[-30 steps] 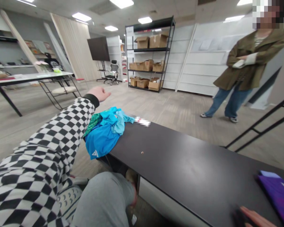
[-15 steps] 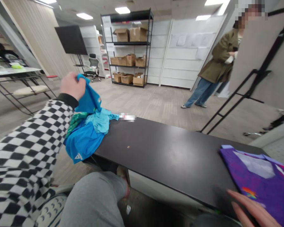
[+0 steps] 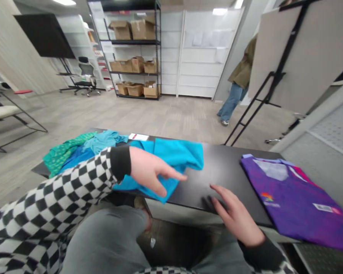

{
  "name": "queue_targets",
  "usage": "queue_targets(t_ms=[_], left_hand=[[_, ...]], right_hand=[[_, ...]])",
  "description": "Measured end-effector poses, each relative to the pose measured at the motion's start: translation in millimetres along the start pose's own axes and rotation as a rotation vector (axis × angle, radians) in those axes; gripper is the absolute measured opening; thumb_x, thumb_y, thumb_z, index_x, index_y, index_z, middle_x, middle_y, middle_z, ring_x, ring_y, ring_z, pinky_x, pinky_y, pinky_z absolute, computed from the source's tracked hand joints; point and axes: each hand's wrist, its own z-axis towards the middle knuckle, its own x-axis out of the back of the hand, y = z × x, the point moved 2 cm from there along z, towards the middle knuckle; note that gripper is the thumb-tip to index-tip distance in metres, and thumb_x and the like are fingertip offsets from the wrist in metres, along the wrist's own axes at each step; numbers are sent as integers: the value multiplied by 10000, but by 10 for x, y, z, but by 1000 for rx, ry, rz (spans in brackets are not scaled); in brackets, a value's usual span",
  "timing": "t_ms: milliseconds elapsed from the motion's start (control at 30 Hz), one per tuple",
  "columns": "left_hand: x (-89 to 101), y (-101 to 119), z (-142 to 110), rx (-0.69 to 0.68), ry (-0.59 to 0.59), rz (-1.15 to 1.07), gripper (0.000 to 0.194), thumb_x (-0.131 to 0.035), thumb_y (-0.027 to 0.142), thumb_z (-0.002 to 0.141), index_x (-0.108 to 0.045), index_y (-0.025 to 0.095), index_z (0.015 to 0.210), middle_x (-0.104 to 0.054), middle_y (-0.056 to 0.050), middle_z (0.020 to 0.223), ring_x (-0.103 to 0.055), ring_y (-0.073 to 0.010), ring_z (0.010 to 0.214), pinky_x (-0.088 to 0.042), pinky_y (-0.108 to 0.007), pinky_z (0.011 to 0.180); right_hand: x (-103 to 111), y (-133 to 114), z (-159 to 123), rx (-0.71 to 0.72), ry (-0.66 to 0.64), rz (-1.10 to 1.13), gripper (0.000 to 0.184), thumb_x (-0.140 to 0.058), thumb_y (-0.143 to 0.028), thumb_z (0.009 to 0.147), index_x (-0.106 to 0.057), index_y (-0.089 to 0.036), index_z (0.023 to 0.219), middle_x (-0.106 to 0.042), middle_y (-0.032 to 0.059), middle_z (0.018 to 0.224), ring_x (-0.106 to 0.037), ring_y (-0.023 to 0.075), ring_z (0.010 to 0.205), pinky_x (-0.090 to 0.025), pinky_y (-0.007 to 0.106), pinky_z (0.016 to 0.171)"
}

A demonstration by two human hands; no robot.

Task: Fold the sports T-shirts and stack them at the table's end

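A bright blue shirt (image 3: pixel 177 152) lies bunched on the dark table (image 3: pixel 214 167) in front of me. Over it is my left hand (image 3: pixel 154 171), fingers stretched out and apart, not gripping the cloth. To the right of the shirt, my right hand (image 3: pixel 234 213) hovers above the table's near edge with its fingers spread, holding nothing. A purple shirt (image 3: pixel 291 198) lies flat at the table's right end. At the left end is a pile of clothes: a green patterned garment (image 3: pixel 63 152) and a light blue one (image 3: pixel 105 139), with darker blue cloth between them.
A white card with a red mark (image 3: pixel 138 136) lies at the table's far edge. Beyond stand a shelf rack (image 3: pixel 131 72) with cardboard boxes, an office chair (image 3: pixel 85 74) and a board on a black stand (image 3: pixel 297 57). A person (image 3: pixel 236 83) stands behind the board.
My left hand has brought the blue shirt from the left pile to the table's middle and let go. My right hand has moved left, away from the purple shirt. The view has turned right.
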Motion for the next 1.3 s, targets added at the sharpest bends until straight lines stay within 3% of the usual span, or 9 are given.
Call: queue_targets(t_ms=[100,233,300,467,600,767,967,1167,1300], left_hand=[[-542,-301,-63,65,-322,-41,460,-804,421,964,-794,368,1421,-869,21,1154,-820,-189,965,-585,-242,824],[-936,-891,-153,308,174,253,260,-637,426,1053,-826,247,1040,-814,-52,932,-770,-248,889,-564,-329,812],[-1126,-1116,-169,393,403,338,256,-700,458,1014,-800,224,1034,-807,-104,1000,-766,-305,972,-583,-391,878],[-1528,-1073,46,153,393,161,364,-759,418,1004,-790,223,1310,-807,-134,1225,-754,-323,1167,-598,-473,1078],[-1562,-919,147,-72,405,-48,413,-666,420,1095,-743,269,1471,-769,-113,1463,-697,-290,1394,-545,-459,1234],[-1560,-1324,-75,214,549,210,563,-747,526,1008,-729,249,1498,-666,-152,1612,-580,-395,1520,-437,-614,1316],[-1498,-1683,-218,258,459,292,277,-566,419,1086,-779,248,1041,-796,-108,1174,-717,-311,1167,-538,-493,1132],[-1179,-1967,-463,525,845,355,269,-510,389,1061,-724,231,1101,-776,-149,1167,-715,-358,1180,-545,-503,1100],[-1289,-1905,-458,505,993,379,375,-552,329,996,-715,221,1316,-739,-183,1341,-670,-409,1335,-505,-595,1204]], right_hand=[[-53,-48,-45,-41,-25,57,430,-606,-436,1141,-688,-285,1536,-757,124,1500,-733,315,1378,-606,521,1198],[-152,-215,-12,-67,-26,123,436,-579,-396,1146,-676,-277,1554,-711,139,1559,-691,316,1436,-570,532,1246],[-244,-358,101,-19,-52,116,482,-569,-362,1138,-643,-280,1608,-646,145,1642,-624,329,1516,-515,558,1295],[-519,-516,487,4,-268,-55,691,-638,-300,1046,-521,-290,1728,-550,141,1742,-442,394,1647,-382,668,1334],[-495,-211,643,-120,-266,-190,407,-615,-175,984,-753,-253,1359,-718,142,1476,-601,383,1448,-316,715,1310],[-130,416,443,-241,94,-229,191,-567,-210,997,-695,-188,1137,-741,187,1222,-675,346,1210,-530,507,1119],[192,902,-106,-396,200,-436,246,-566,-200,976,-722,-193,1166,-762,198,1298,-703,361,1211,-545,511,1106],[172,864,-296,-382,68,-349,553,-516,-79,886,-734,-168,1386,-566,205,1707,-447,437,1638,-406,735,1288],[157,525,-106,-226,106,-155,685,-487,-74,938,-631,-215,1592,-476,168,1789,-372,350,1710,-379,676,1357]])
